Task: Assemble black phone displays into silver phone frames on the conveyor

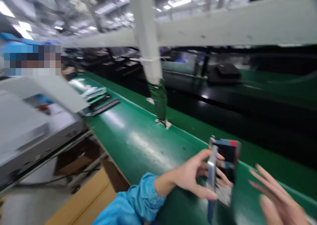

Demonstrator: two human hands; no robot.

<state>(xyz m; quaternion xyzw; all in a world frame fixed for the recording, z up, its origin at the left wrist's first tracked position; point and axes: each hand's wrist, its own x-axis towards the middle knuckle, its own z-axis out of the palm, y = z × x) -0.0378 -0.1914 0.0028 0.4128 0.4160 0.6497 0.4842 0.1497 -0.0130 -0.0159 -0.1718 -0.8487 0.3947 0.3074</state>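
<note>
My left hand [190, 177], in a blue sleeve [140, 198], grips a flat phone-shaped device with a silver edge [211, 172]. Its thumb and fingers close around that edge, above the green bench top. Close to the right of it stands a dark glossy panel [226, 155] with a red patch at its upper corner and a lighter lower part. Whether panel and edge are one piece or two I cannot tell. To the right, apart from the device, my right hand [279, 195] is blurred, with fingers spread and holding nothing.
The long green bench [138, 142] runs away to the far left. A white post [148, 36], wrapped in green low down, rises from it. Dark trays [105, 106] lie farther along. At left are a grey machine [37, 129], a cardboard box [91, 195] and a co-worker [29, 48].
</note>
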